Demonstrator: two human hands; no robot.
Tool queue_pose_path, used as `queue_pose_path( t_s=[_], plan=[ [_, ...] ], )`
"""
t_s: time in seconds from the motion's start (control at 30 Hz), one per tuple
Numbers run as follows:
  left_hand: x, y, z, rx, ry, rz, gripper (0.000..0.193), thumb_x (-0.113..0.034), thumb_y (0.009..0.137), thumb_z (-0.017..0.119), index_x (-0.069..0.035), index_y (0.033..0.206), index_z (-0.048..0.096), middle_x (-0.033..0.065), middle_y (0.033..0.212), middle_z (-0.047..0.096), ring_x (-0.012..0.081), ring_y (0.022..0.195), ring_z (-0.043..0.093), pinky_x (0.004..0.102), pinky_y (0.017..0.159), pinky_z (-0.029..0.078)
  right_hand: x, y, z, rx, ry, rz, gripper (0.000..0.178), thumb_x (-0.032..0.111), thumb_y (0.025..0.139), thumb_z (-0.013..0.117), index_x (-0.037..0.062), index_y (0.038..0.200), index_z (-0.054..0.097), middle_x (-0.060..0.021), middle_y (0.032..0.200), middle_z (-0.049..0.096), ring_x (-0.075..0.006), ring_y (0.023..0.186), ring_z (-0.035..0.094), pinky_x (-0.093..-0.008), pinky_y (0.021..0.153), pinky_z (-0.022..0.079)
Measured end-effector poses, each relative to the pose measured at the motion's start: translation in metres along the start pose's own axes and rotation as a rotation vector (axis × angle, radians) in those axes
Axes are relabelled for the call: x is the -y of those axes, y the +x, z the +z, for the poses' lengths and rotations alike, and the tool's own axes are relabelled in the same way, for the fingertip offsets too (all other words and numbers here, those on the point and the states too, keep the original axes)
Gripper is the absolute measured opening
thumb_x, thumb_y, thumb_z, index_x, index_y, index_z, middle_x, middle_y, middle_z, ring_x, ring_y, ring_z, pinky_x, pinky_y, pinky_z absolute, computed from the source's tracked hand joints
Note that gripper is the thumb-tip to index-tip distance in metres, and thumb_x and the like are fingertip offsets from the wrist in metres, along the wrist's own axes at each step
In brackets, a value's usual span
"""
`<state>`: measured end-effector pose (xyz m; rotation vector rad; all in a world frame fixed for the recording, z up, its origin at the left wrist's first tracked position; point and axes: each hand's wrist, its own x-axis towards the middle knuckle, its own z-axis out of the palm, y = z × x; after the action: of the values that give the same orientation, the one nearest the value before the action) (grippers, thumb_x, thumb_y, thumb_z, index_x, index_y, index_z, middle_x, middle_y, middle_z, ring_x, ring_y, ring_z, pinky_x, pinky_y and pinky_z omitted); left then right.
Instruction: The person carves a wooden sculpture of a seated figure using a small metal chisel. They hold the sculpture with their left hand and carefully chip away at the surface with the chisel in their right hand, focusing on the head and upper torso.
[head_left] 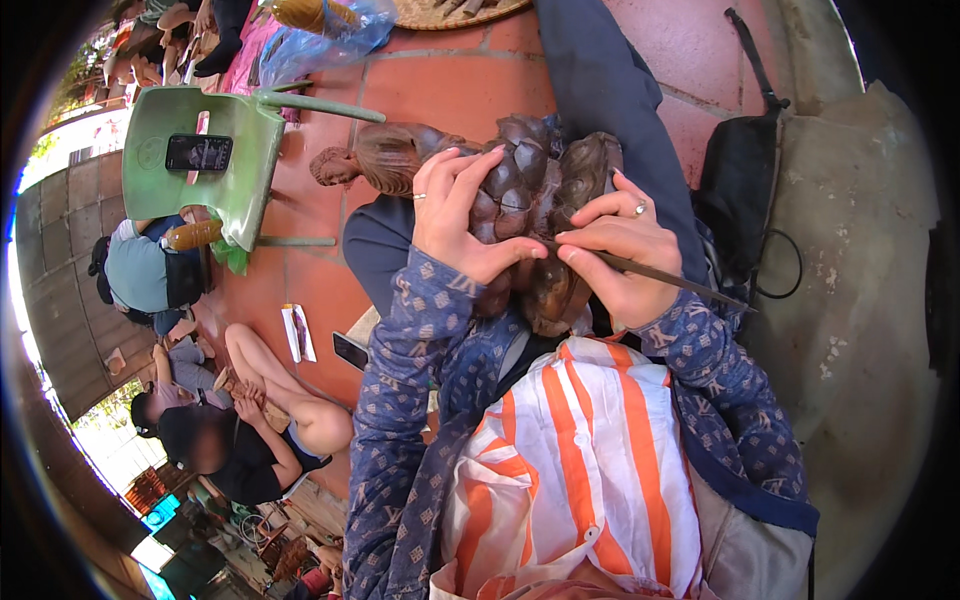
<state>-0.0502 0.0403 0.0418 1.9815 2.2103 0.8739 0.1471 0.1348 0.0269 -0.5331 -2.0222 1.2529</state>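
Observation:
A dark brown carved wooden statue (515,185) lies sideways across my lap, its small carved head to the left and glossy, lobed, petal-like carving under my hands. My left hand (450,215) is closed around the lobed part, fingers over the top and thumb near the tool's tip. Between the fingertips and thumb of my right hand (632,262) is a thin, dark, file-like tool (680,280). Its tip meets the carving between my two thumbs, while its long end slants down to the right past my wrist. Exactly where the tip touches is hidden by my fingers.
A green plastic chair (255,165) with a phone (198,153) on it stands at the left. On the red tiles (430,85) lie a white packet (298,333) and another phone (350,351). A black bag (735,190) rests at the right. Several people sit at left.

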Motion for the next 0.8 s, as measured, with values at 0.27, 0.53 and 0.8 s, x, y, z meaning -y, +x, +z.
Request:
queue_pose_path(
  t_s=[0.27, 0.53, 0.8],
  plan=[
    [-0.001, 0.002, -0.006, 0.037, -0.062, 0.016, 0.091, -0.046, 0.050, 0.089, -0.005, 0.126, 0.058, 0.0130, 0.117, 0.059, 0.0354, 0.117, 0.048, 0.0449, 0.101, 0.038, 0.002, 0.001, -0.003, 0.000, -0.006, -0.002, 0.009, 0.010, 0.076, 0.076, 0.0070, 0.084, 0.074, -0.0048, 0.079, 0.068, -0.0182, 0.086, 0.064, -0.0488, 0.104, 0.035],
    [-0.013, 0.005, 0.014, -0.036, 0.117, -0.144, 0.088, -0.049, 0.048, 0.089, -0.006, 0.120, 0.061, 0.0116, 0.112, 0.060, 0.0346, 0.112, 0.050, 0.0440, 0.099, 0.039, -0.009, 0.005, -0.005, -0.095, 0.056, 0.037, 0.009, 0.005, 0.075, 0.074, 0.0034, 0.085, 0.073, -0.0071, 0.080, 0.070, -0.0220, 0.086, 0.064, -0.0411, 0.093, 0.045],
    [0.012, 0.000, -0.021, 0.172, -0.066, 0.062, 0.108, -0.054, 0.048, 0.087, -0.003, 0.136, 0.051, 0.0131, 0.134, 0.055, 0.0353, 0.128, 0.045, 0.0448, 0.108, 0.034, 0.002, -0.001, 0.000, 0.093, -0.006, -0.075, 0.009, 0.012, 0.072, 0.077, 0.0102, 0.080, 0.075, -0.0001, 0.071, 0.068, -0.0162, 0.088, 0.065, -0.0484, 0.111, 0.021]
  ],
)
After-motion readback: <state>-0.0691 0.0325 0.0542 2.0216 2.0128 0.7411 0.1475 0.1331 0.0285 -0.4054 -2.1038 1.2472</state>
